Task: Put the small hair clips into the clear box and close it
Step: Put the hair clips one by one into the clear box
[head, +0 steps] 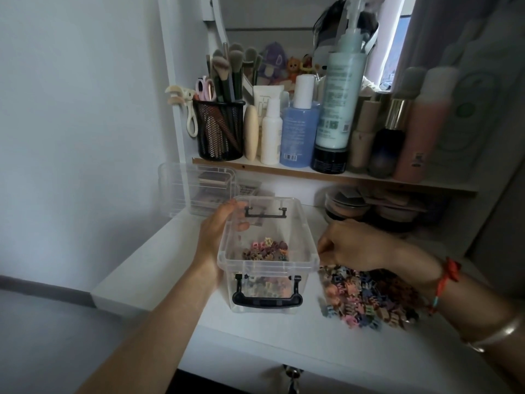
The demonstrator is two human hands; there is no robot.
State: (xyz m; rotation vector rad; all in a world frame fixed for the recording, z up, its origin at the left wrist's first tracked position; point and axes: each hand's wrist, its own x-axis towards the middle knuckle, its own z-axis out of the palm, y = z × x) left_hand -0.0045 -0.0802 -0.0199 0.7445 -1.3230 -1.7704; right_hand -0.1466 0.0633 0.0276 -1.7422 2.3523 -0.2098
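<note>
A clear plastic box (301,223) with black latches stands open on the white desk, with a small heap of coloured hair clips (267,250) on its floor. My left hand (216,237) grips the box's left wall, thumb over the rim. A larger pile of small hair clips (366,297) lies on the desk right of the box. My right hand (352,245) hovers over that pile by the box's right rim, fingers curled; what it holds is hidden. The clear lid (176,189) leans at the back left.
A shelf (312,173) above the desk carries a black mesh cup of brushes (220,129), bottles and tubes. Round compacts and jars (349,207) sit under the shelf behind my right hand. The desk's left edge drops off beside my left forearm.
</note>
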